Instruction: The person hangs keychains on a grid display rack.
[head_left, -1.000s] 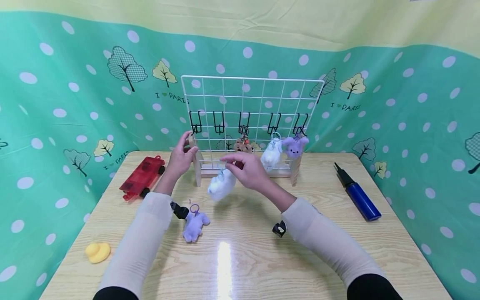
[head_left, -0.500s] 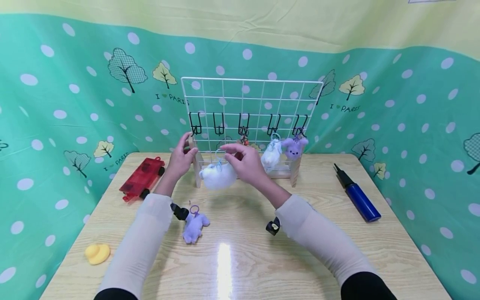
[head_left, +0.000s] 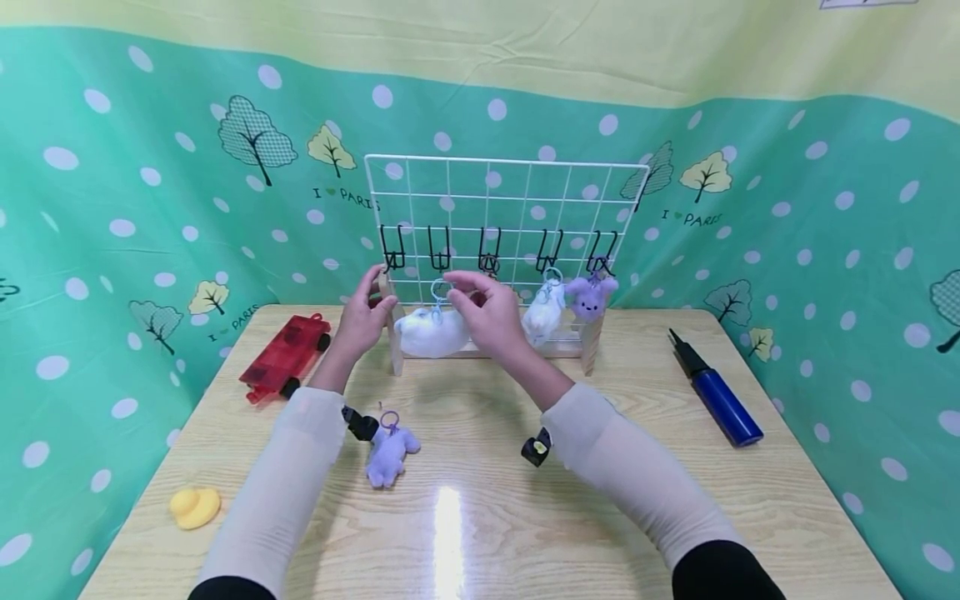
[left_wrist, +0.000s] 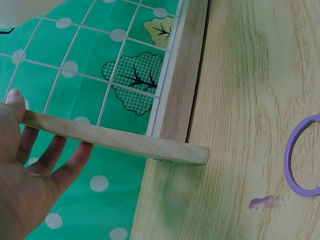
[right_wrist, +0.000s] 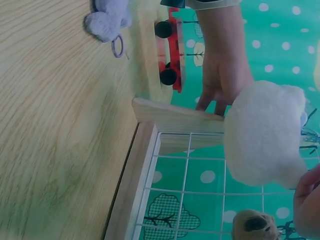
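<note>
A white wire grid rack with wooden side posts stands at the back of the table. My left hand holds its left post, thumb on one side and fingers on the other. By its light blue ring, my right hand pinches a white plush keychain, which hangs in front of the grid just below a black hook. In the right wrist view the white plush covers part of the grid. A brown plush hangs behind my right hand.
Another white plush and a purple plush hang from hooks at the right. On the table lie a purple plush keychain, a red toy car, a yellow rubber duck and a blue hand pump.
My right hand has raised the white plush keychain, its ring now close to the second hook from the left. The left hand has stayed on the post.
</note>
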